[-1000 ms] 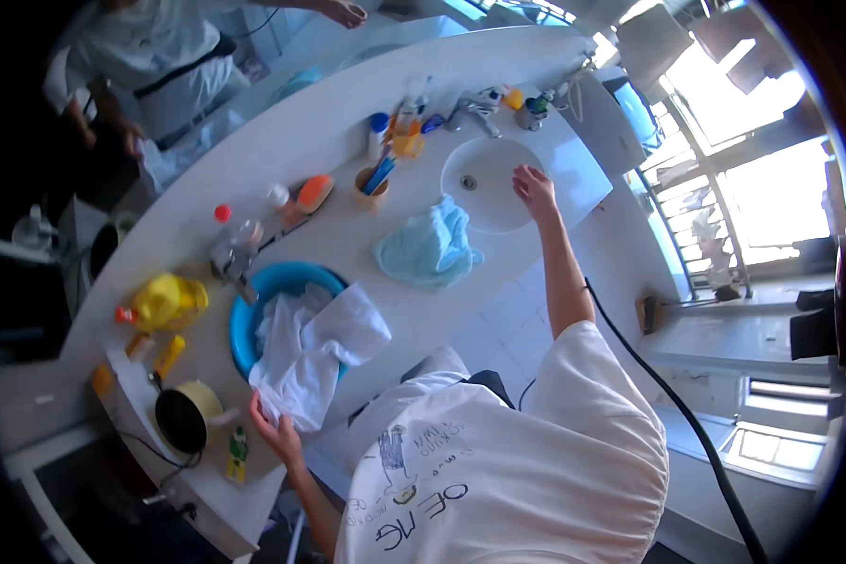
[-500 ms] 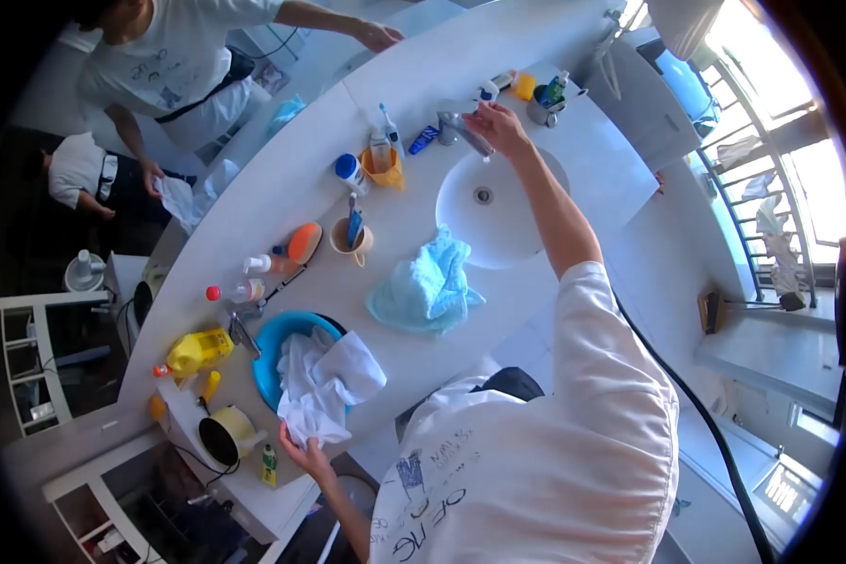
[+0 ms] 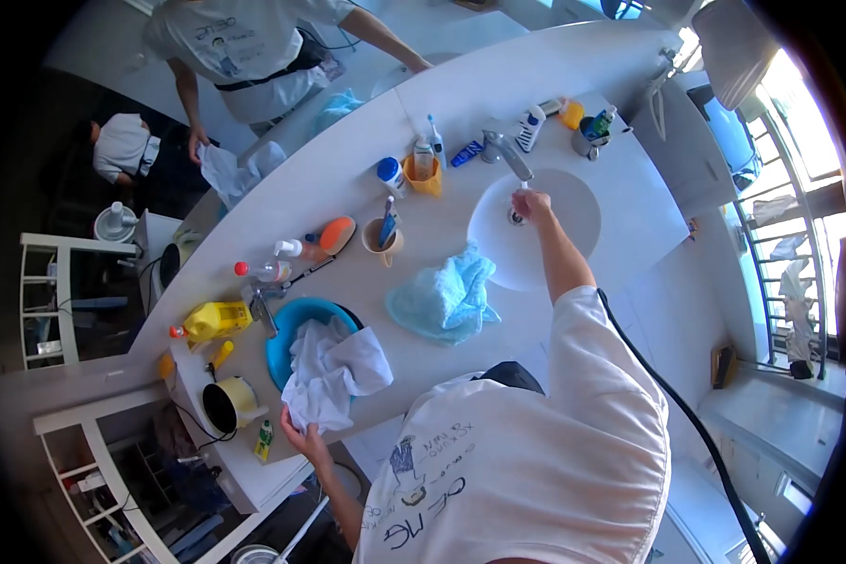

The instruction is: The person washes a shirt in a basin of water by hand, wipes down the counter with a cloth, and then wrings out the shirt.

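Observation:
My left hand (image 3: 305,438) is closed on the lower edge of a white cloth (image 3: 334,376), which is bunched over the rim of a blue basin (image 3: 278,354). My right hand (image 3: 533,203) is over the white sink (image 3: 573,235), just below the spout of the silver faucet (image 3: 509,155). Water seems to run down onto it. Its fingers point down and are mostly hidden, so I cannot tell how they are held. Between basin and sink, a light blue towel (image 3: 446,296) lies crumpled on the counter.
Along the back stand a mug (image 3: 385,246), an orange brush (image 3: 337,234), a yellow cup (image 3: 423,183) with bottles, and a white bottle (image 3: 528,130). At left are a yellow detergent bottle (image 3: 218,321) and a pot (image 3: 226,404). A mirror (image 3: 348,66) shows reflections, with another person seated.
My right hand has moved from the faucet handle down into the sink, below the spout. My left hand keeps its hold on the white cloth. The whole view has shifted slightly.

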Motion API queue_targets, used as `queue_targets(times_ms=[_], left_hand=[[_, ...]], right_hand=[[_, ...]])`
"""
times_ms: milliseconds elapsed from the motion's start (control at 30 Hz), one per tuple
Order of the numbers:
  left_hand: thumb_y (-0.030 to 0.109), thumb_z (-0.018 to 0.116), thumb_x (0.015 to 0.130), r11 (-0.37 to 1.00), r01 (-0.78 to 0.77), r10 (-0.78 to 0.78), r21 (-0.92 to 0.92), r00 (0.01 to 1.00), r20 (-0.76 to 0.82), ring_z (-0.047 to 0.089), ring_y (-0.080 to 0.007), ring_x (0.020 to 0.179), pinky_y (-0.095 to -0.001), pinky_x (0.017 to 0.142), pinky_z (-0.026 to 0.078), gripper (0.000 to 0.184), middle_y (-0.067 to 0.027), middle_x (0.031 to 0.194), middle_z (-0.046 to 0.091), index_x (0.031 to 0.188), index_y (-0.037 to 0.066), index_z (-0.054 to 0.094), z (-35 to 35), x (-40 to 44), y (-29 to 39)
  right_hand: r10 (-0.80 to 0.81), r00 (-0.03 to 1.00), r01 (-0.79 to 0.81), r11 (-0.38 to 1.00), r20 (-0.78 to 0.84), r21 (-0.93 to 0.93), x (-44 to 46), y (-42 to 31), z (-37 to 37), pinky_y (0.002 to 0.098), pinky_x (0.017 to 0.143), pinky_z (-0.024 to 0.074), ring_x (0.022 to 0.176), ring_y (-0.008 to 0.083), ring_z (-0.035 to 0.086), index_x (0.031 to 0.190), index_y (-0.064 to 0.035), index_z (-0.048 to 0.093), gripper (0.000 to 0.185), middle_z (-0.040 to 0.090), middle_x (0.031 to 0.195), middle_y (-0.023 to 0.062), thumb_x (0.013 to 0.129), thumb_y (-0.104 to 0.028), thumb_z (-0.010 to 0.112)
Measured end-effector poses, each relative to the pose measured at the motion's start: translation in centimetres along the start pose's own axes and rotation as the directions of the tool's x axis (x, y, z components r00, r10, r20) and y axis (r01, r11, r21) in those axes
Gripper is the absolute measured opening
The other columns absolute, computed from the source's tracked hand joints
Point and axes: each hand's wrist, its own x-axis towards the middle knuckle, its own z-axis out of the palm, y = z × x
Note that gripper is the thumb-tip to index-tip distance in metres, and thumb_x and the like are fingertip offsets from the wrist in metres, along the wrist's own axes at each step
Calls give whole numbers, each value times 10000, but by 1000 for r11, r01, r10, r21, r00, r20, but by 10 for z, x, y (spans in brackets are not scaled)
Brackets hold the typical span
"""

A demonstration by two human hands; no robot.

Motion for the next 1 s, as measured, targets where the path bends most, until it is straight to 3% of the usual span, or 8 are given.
queue_targets(times_ms=[167,300,367,400,467,833,933,1000], left_hand=[[-33,459,644,1000,-9,9,-5,1000,-29,421,-285,1223,-372,1071,256,629,-154,1274,458,1272,0,436,-2,6,-1],[-11,472,660,999,-42,41,-34,999,-28,435,-283,1210,-372,1065,270,613,-155,1264,470,1272,-6,437,-4,12,-4],[13,492,667,992,-59,51,-115,996,-69,445,-268,1197,-367,1043,312,613,-148,1262,476,1278,-7,442,-3,20,3],[22,500,670,987,-36,18,-159,993,-114,445,-261,1196,-363,1033,327,615,-145,1264,475,1282,-4,443,-10,25,7],[35,512,692,985,-37,18,-168,993,-116,455,-242,1185,-343,1006,360,605,-130,1275,473,1294,14,452,-27,39,15],[5,492,668,945,-3,62,-328,984,168,498,-177,1105,-259,985,345,570,-103,1216,534,1237,6,513,-85,105,81],[-4,477,635,877,72,40,-476,974,222,489,-206,1141,-292,1015,344,606,-104,1244,518,1241,8,501,-92,111,95],[-6,475,629,843,112,21,-525,970,241,487,-218,1151,-303,1022,345,613,-114,1242,512,1242,2,496,-102,118,91]], right_hand=[[-105,994,91,936,23,340,32,-17,-10,291,541,551,601,183,625,897,-15,675,200,653,726,92,883,-196,592],[-307,952,282,889,-13,-362,-21,-83,-9,319,611,565,679,240,661,995,-31,634,252,658,706,93,886,-248,571],[-865,236,693,-169,442,-701,29,-87,-31,371,652,549,694,299,664,1170,-93,569,385,680,746,119,839,-282,629],[-810,425,610,-75,405,-789,-19,-106,-13,416,727,523,805,339,656,1217,-150,556,450,687,908,141,813,-322,653],[-758,51,723,-421,650,-548,-51,-116,12,415,940,434,1136,346,525,1314,-125,471,506,492,1325,157,839,-216,617],[-376,581,509,-524,722,-683,-60,-100,7,392,1018,394,1217,347,475,1381,-60,374,549,342,1458,130,842,-13,463],[-179,510,858,31,841,-513,-56,-104,-33,383,994,415,1190,282,500,1371,-102,404,516,423,1407,101,875,-167,531],[-163,648,749,-46,744,-661,-118,-92,-31,398,1015,392,1224,280,461,1382,-135,397,554,408,1418,93,866,-258,557]])
